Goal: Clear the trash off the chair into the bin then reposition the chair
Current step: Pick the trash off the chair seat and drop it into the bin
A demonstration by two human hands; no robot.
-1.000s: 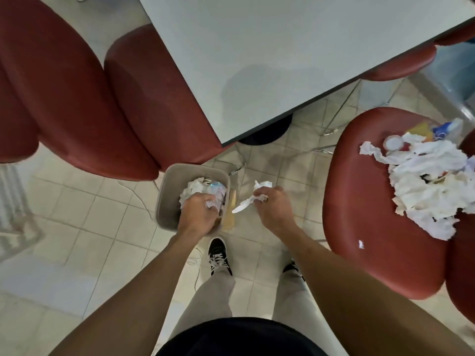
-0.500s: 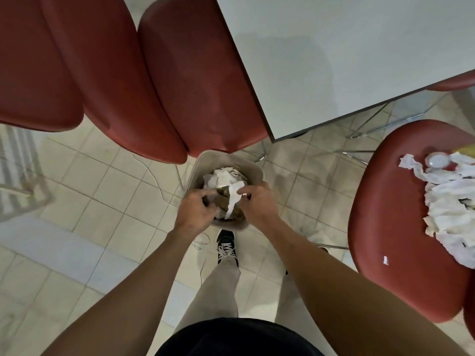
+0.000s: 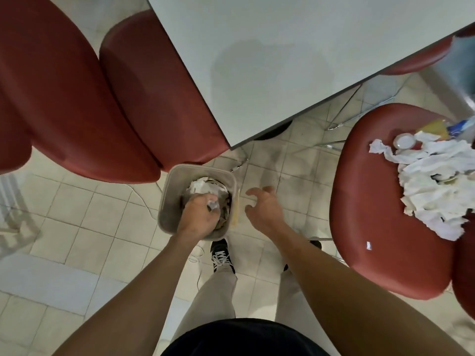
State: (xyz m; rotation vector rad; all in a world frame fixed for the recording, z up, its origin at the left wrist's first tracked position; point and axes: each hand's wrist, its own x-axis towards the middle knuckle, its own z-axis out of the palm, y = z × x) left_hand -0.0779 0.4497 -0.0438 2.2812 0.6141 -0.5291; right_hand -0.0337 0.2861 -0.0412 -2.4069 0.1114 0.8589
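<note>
A grey bin (image 3: 169,201) stands on the tiled floor in front of my feet, with crumpled white paper (image 3: 203,187) inside it. My left hand (image 3: 199,217) is down in the bin, its fingers curled round a bit of white paper. To the right of the bin hovers my right hand (image 3: 262,209), fingers loosely spread and holding nothing. On the right, a red chair (image 3: 372,201) carries a heap of white tissues (image 3: 434,186), a small round lid (image 3: 402,141) and coloured wrappers (image 3: 447,127) on its seat.
A pale table (image 3: 282,60) fills the upper middle, its corner just above the bin. Two red chairs (image 3: 77,98) stand on the left, pushed against the table. A small white scrap (image 3: 368,245) lies on the right chair's seat. A thin cord (image 3: 138,196) trails over the floor.
My right hand has let go of its tissue strip and pulled out of the bin to the right. My left hand has pushed deeper into the bin.
</note>
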